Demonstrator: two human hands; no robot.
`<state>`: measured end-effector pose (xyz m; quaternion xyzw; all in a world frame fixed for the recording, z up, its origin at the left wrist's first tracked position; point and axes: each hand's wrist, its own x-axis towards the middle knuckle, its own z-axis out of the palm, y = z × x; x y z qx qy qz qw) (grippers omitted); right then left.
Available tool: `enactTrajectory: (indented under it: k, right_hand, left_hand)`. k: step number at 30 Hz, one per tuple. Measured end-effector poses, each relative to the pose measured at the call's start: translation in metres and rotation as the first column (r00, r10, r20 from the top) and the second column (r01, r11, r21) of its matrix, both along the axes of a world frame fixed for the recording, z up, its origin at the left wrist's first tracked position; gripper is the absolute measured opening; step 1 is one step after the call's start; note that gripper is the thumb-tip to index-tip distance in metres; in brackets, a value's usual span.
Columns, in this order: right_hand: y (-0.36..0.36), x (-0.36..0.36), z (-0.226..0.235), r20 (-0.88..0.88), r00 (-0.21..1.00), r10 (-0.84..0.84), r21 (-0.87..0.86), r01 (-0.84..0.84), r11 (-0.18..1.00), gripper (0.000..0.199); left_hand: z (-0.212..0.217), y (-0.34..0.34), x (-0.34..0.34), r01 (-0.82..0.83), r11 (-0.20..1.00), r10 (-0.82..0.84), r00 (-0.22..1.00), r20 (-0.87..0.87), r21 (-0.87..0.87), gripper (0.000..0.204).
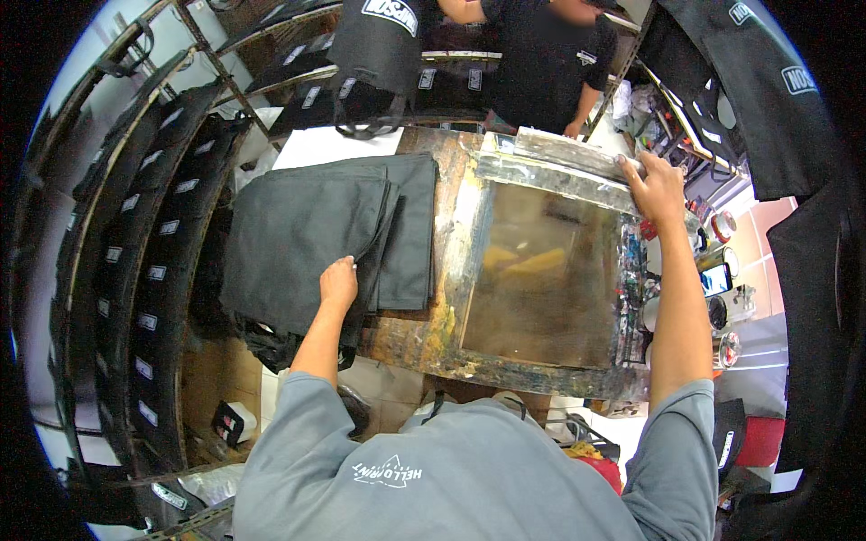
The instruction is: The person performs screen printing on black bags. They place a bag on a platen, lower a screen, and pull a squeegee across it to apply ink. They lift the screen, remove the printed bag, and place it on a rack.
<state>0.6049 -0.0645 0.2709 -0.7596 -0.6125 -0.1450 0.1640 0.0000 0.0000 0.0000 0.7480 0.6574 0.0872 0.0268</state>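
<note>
My left hand pinches the near right edge of a black fabric bag on top of a stack. That edge is lifted slightly from the layers under it. To the right lies a screen-printing frame with a brownish, see-through mesh and paint-stained sides. My right hand is closed around the right end of a worn wooden bar along the frame's far side. Some of its fingertips are hidden behind that corner.
The stained wooden table carries both stack and frame. Racks of black printed pieces stand at left. Beyond the table, a co-worker handles a black bag with white print. Jars and a lit phone sit at right.
</note>
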Motion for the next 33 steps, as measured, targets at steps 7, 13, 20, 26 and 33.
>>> enactTrajectory:
  k: [7,13,20,26,33]
  right_hand:
    - [-0.001,-0.006,-0.01,-0.02,0.997,0.069,0.078,-0.067,0.995,0.064]
    - [0.0,-0.007,0.002,-0.005,0.999,0.052,0.042,-0.052,0.998,0.063]
    - [0.003,0.004,-0.007,-0.009,0.999,0.054,0.1,-0.053,0.994,0.068]
    - [0.022,0.009,0.004,-0.029,0.998,0.059,0.092,-0.056,0.994,0.074]
    - [0.019,0.013,0.01,-0.019,0.997,0.081,0.093,-0.079,0.993,0.075]
  left_hand:
    - [0.038,-0.004,-0.015,-0.071,0.996,0.081,0.975,0.207,-0.051,0.03]
    - [0.021,0.022,-0.048,-0.046,0.941,0.216,0.844,0.49,-0.336,0.039]
    - [0.079,0.029,-0.034,0.217,0.976,-0.217,0.962,0.165,0.02,0.03]
    - [0.155,-0.013,0.041,0.449,0.889,-0.44,0.892,0.104,-0.088,0.026]
    - [0.045,-0.045,0.161,0.443,0.846,-0.408,0.896,0.175,-0.298,0.024]
